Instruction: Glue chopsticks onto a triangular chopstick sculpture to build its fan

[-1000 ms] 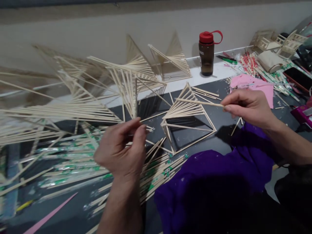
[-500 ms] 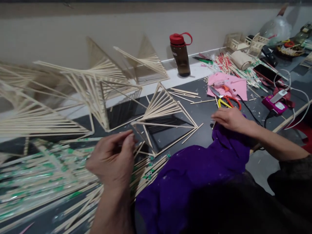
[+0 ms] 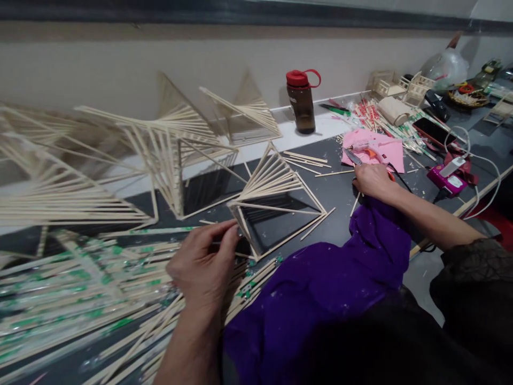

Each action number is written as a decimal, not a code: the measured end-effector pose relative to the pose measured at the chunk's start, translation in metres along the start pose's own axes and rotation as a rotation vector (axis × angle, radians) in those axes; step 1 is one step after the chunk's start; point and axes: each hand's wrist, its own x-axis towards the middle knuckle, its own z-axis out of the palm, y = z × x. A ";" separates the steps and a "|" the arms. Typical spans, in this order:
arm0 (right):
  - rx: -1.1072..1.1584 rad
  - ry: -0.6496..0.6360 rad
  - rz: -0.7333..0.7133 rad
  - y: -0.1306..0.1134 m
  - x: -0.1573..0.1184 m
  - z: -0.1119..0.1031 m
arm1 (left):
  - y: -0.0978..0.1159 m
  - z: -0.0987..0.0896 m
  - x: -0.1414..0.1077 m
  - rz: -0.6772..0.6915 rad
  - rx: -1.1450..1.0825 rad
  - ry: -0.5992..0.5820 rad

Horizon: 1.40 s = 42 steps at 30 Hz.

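Observation:
Thumb and forefinger of my left hand (image 3: 204, 262) are pinched together at the near left corner of a small twisted frame of thin wooden sticks (image 3: 272, 184). What lies between those fingertips is hidden. My right hand (image 3: 374, 181) is closed over the handles of a pair of scissors (image 3: 353, 156); the blades point up and left, and a bit of orange handle shows beyond the hand. Just past the scissors, a hot glue gun (image 3: 371, 151) lies on a pink sheet (image 3: 395, 155).
Larger stick frames (image 3: 160, 160) stand along the wall at left. Bundles of plastic-wrapped sticks (image 3: 92, 283) cover the near left. A red-capped bottle (image 3: 301, 104) stands at the back. To the right are a phone (image 3: 434, 131), a purple power adapter (image 3: 447, 179) and cables. Purple cloth (image 3: 316, 283) hangs in front.
My right hand has moved forward from beside the scissors onto their handles, covering them. My left hand has shifted right, up to the small stick frame. The view has tilted up slightly.

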 end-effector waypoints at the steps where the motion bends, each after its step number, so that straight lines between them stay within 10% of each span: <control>1: 0.009 0.016 0.019 -0.001 0.001 0.001 | 0.001 0.000 0.000 -0.004 -0.002 -0.004; 13: 0.185 0.111 0.088 0.014 -0.013 -0.012 | 0.002 -0.004 -0.001 -0.055 -0.038 -0.026; 21: 1.201 0.015 -0.536 0.011 -0.034 -0.054 | 0.002 -0.008 0.000 -0.294 -0.229 -0.026; 31: 0.853 0.161 -0.905 -0.081 0.023 -0.060 | 0.017 -0.020 0.048 -0.408 -0.360 -0.040; 42: 0.688 0.237 -0.933 -0.090 0.026 -0.041 | 0.012 -0.018 0.042 -0.459 -0.307 -0.120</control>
